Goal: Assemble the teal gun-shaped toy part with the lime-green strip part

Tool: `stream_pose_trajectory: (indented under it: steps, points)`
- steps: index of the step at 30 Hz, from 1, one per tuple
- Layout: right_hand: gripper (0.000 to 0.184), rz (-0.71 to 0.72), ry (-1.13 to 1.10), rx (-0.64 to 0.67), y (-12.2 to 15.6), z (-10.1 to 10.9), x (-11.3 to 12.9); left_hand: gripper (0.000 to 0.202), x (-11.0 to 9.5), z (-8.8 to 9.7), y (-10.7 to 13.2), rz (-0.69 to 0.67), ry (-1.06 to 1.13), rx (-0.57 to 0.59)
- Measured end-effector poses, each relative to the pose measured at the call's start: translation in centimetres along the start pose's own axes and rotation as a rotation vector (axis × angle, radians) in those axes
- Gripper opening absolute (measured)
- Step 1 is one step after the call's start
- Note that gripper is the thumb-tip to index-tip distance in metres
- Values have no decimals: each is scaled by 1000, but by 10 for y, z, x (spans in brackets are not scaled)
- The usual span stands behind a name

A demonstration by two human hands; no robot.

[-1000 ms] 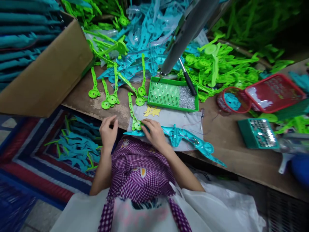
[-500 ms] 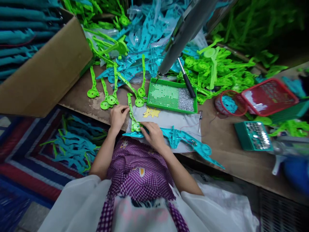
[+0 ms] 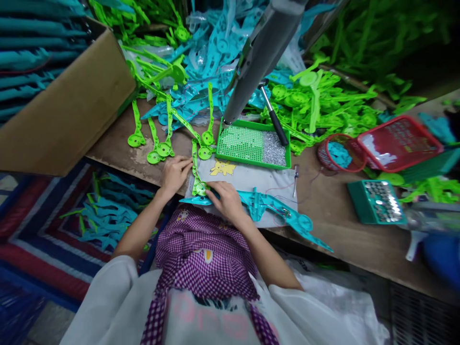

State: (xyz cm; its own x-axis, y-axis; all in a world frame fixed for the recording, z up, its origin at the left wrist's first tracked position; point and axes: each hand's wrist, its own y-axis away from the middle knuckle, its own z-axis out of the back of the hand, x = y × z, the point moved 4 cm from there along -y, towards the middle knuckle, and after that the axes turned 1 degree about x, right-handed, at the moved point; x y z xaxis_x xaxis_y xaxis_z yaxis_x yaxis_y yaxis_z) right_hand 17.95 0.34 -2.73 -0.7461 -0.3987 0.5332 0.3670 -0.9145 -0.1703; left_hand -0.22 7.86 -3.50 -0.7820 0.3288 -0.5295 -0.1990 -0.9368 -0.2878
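Note:
My left hand (image 3: 175, 173) pinches the stem of a long green plastic arm (image 3: 196, 167) that lies on a grey cloth (image 3: 251, 179) at the table's near edge. My right hand (image 3: 225, 199) presses down, fingers curled, where that green arm's round end meets a long teal plastic piece (image 3: 276, 211). The teal piece stretches rightward across the cloth and past the table edge. Red wires trail from it.
A green tray (image 3: 251, 146) of small screws sits behind the cloth, with a grey pole (image 3: 258, 52) and a black-handled tool (image 3: 275, 120) over it. Heaps of green and teal parts fill the back. A cardboard box (image 3: 68, 105) is left; red baskets (image 3: 398, 141) and a teal tray (image 3: 377, 201) right.
My left hand has come up from the table's edge to the green arm and taken hold of its stem. My right hand has stayed on the joint.

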Motion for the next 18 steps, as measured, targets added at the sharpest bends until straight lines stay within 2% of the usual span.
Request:
stream_pose_trajectory:
  steps: [5,9,12,14,18]
  points:
    - [35,21,34,11,-2,0,0,32,-11,2,0,-301,-337,149]
    - [34,21,64,18,-3,-1,1,29,-3,10,-21,-515,-367,298]
    - [32,13,83,25,-4,-2,2,25,7,15,-33,-512,-276,310]
    - [32,19,80,33,-4,-1,2,25,13,14,-34,-461,-174,262]
    - [34,42,76,45,-3,-1,3,27,21,11,-21,-348,26,125]
